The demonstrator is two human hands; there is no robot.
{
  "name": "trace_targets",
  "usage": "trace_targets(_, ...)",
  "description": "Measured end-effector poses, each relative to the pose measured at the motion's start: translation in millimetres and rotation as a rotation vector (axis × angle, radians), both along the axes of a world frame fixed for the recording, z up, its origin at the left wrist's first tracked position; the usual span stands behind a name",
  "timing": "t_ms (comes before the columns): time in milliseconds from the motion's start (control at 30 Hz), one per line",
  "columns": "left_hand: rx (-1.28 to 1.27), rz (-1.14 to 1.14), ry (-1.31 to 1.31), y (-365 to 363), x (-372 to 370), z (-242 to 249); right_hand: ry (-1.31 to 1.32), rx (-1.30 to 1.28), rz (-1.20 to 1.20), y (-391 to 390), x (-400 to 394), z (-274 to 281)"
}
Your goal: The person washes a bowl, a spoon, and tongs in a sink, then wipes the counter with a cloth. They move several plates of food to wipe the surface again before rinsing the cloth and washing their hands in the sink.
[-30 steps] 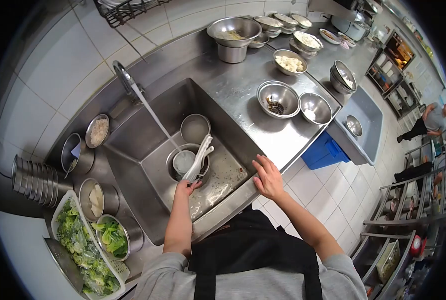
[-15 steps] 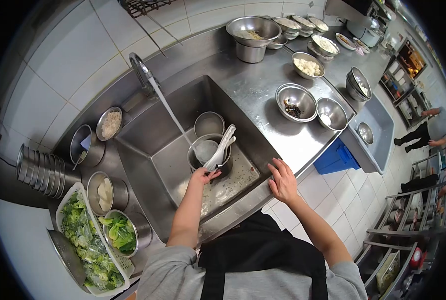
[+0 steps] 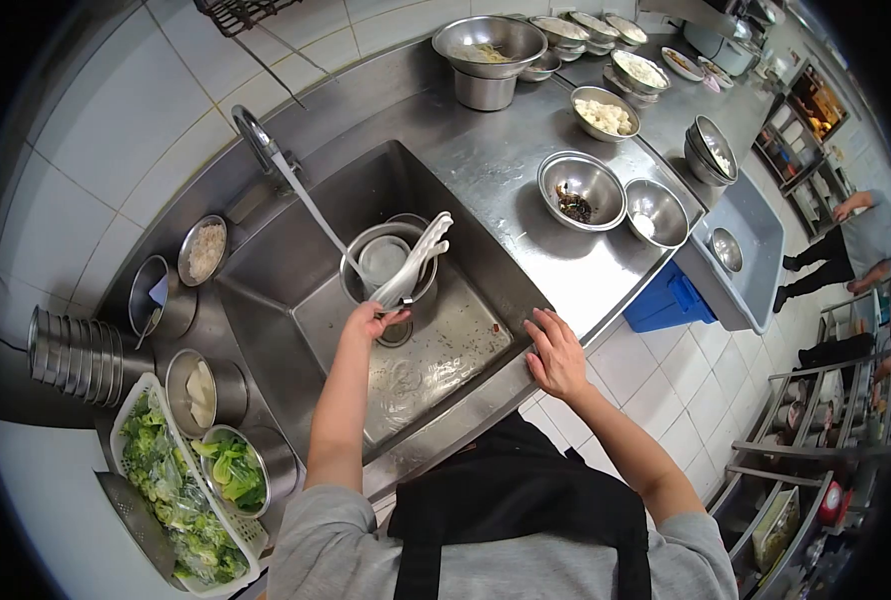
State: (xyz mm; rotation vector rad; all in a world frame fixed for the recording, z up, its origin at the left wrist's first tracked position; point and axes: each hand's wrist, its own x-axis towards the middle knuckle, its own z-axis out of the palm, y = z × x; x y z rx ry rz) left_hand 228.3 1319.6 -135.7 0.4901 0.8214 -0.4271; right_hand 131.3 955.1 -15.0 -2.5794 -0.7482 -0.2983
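Note:
My left hand [image 3: 374, 320] is closed on the near rim of a round metal pot [image 3: 350, 272] inside the steel sink [image 3: 286, 345]. Several white soup spoons [image 3: 414, 262] lean out of the pot, handles up to the right. Beside them in the pot is a pale round bowl [image 3: 384, 258]. Water from the faucet [image 3: 251, 125] runs into the pot. Behind it, another metal container [image 3: 408, 219] is mostly hidden. My right hand [image 3: 558, 355] rests on the sink's front-right edge with its fingers stretched out, holding nothing.
At left stand stacked metal pots [image 3: 76, 355], pots of food and a white basket [image 3: 181, 450] of broccoli. Metal bowls [image 3: 583, 190] line the right counter. A grey tub [image 3: 751, 240] and blue bin [image 3: 671, 300] stand beyond. Another person [image 3: 856, 235] is at far right.
My left hand has pushed the pot and spoons back in the sink, covering much of the container behind. The drain now shows. My right hand stays on the edge; the view has shifted slightly.

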Motion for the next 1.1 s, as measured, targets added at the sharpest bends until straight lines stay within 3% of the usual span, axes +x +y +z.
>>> trace_targets(167, 0.102, -0.062, -0.117, 7, 12, 18, 0.005, -0.008, 0.006, 0, 0, 2)
trace_targets(833, 0.002, -0.081, -0.002, 5, 18, 37, -0.008, 0.022, -0.027, -3, -2, 0)
trace_targets(1033, 0.084, -0.061, -0.032, 0, 11, 50, 0.085, 0.375, -0.018, 29, 41, -1)
trace_targets(1100, 0.138, -0.11, -0.087, 4, 11, 45, 0.441, 0.444, 0.089, 53, 73, -4)
